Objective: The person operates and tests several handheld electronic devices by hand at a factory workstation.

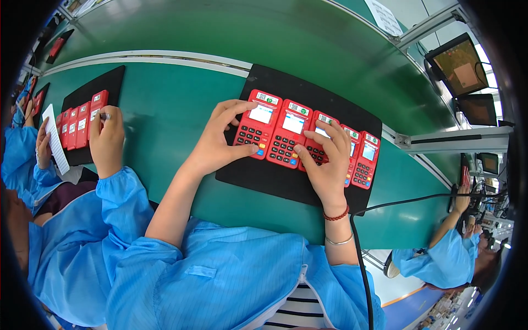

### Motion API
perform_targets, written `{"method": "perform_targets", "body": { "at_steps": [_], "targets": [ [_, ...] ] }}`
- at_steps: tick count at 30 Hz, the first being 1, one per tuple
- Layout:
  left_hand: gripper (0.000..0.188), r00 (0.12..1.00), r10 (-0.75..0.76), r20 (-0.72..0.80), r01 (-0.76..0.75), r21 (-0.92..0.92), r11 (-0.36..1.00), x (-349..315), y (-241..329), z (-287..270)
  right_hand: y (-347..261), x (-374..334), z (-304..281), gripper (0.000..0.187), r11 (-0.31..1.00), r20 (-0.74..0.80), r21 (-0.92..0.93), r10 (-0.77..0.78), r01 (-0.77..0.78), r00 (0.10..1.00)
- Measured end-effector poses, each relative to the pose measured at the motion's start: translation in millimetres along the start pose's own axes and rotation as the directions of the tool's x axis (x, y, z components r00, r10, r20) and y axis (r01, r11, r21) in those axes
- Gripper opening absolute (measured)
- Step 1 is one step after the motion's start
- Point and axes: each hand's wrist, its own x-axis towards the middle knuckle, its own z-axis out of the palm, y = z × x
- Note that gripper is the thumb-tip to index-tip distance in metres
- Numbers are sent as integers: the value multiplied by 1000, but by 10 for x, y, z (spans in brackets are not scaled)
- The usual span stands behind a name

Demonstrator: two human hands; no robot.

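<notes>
Several red handheld payment terminals (287, 136) lie side by side, screens lit and facing up, on a black mat (245, 177). My left hand (217, 137) rests at the leftmost terminal (258, 124), fingers apart, its thumb over the lower keypad and its index finger by the screen's left edge. Over the middle terminal (325, 119) spreads my right hand (328, 165), covering much of it. Its thumb tip is at the seam with the neighbouring terminal, the fingers bent above the screen. Two more terminals (365, 159) lie to its right, one partly hidden by this hand.
At left, a co-worker's hand (108, 137) reaches over red devices on another black mat (118, 82); another person holds a white sheet (55, 140). A black cable (360, 258) runs past my right wrist. Monitors (456, 63) stand at right, beyond a metal rail (456, 141).
</notes>
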Motion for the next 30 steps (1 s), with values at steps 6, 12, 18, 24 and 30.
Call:
{"method": "perform_targets", "body": {
  "at_steps": [6, 12, 18, 24, 30],
  "targets": [
    [74, 1000, 12, 4, -12, -6, 1000, -9, -23, -8, -14, 11, -15, 35, 1000, 20, 16, 1, -1, 1000],
    [75, 1000, 14, 9, -14, -15, 1000, -9, -18, -1, -84, 27, -74, 49, 1000, 70, 16, 9, -10, 998],
    [76, 1000, -15, 12, 15, -5, 1000, 11, 40, -6, -82, 30, -33, 56, 999, 113, -32, 14, -11, 994],
    [67, 1000, 15, -13, -15, 1, 1000, 30, -12, 36, -38, 30, 14, 48, 1000, 64, 9, 28, -29, 998],
    [59, 993, -7, -118, 16, 70, 997, 44, 57, 135, -77, 33, 58, 39, 998, 10, -12, 56, -55, 998]
  ]
}}
